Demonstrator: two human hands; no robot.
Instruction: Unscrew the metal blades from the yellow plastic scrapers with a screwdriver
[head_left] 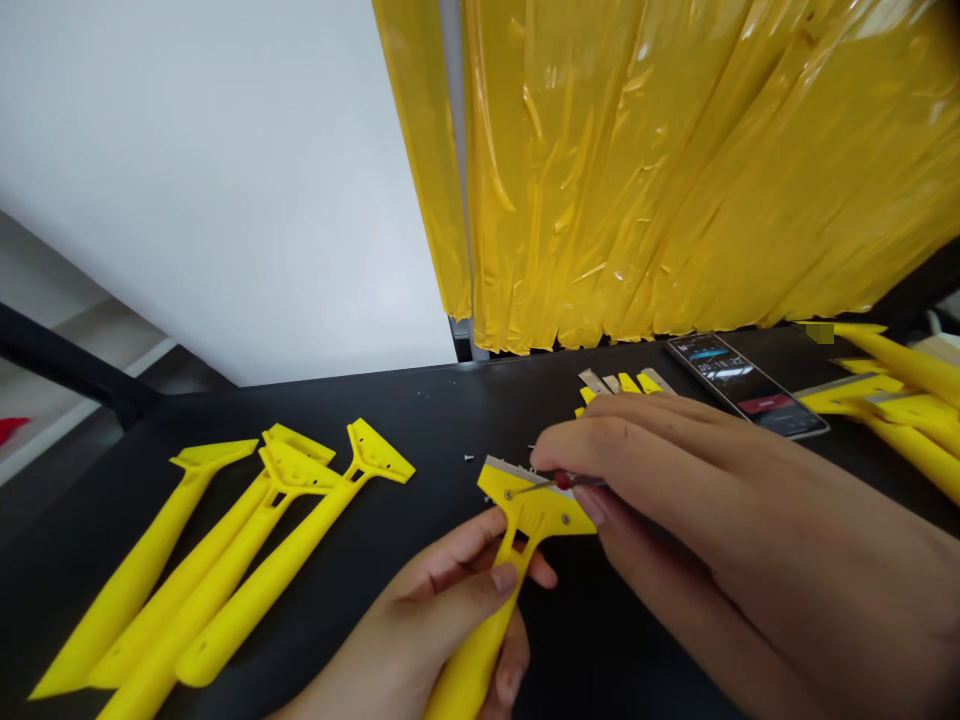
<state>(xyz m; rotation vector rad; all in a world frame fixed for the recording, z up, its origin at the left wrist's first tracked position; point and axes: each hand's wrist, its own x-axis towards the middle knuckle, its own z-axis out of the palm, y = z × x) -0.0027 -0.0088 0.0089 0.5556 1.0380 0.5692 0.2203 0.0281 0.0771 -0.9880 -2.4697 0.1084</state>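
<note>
My left hand [450, 610] is closed round the neck of a yellow scraper [480, 655], its wide head tilted up and away from me. A strip of metal blade edges the top of that head, and two screws sit in its face. Between the thumb and fingers of my right hand [675, 490] is a small screwdriver [571, 481] with a red part near its shaft. Its thin tip meets the left screw [509, 494]. Most of the screwdriver's handle is hidden by my fingers. A loose screw [469, 457] lies on the black table just beyond the scraper head.
Several yellow scraper handles [285, 520] lie at the left of the black table [360, 600]. Small yellow pieces and blades [626, 383] lie behind my right hand. A phone [750, 388] and more yellow scrapers [900, 400] are at the right. A yellow plastic curtain [637, 180] hangs behind.
</note>
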